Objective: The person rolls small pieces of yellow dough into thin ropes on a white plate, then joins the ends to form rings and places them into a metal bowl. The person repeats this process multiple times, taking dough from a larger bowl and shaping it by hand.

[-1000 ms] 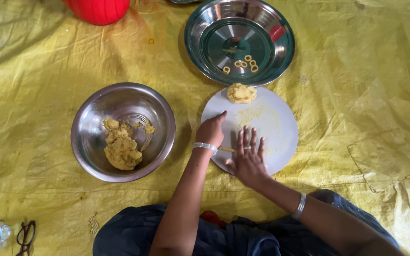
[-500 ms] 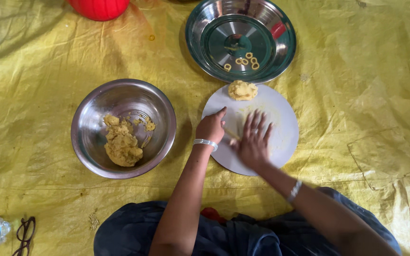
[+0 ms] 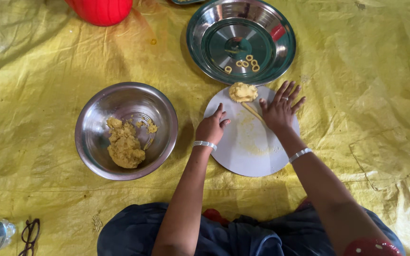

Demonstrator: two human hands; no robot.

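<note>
Progress: four small dough rings [image 3: 244, 63] already lie in the steel tray [image 3: 281, 61]; one thin dough rope [image 3: 252, 112] is under way on the round board [image 3: 247, 156].
Left to do: a lump of dough [image 3: 242, 92] waits at the board's far edge, and a bigger mass of dough [image 3: 124, 144] sits in the steel bowl [image 3: 96, 156] to your left.
Right hand [image 3: 280, 110]: grip open, fingers spread flat, palm pressing on the rope's far end.
Left hand [image 3: 211, 128]: loosely curled, resting on the board's left rim, holding nothing.
Dough look: pale yellow, soft, crumbly in the bowl; rope slim and even.
Surroundings: yellow sheet [image 3: 48, 71] on the floor, red vessel [image 3: 101, 9] at top.
</note>
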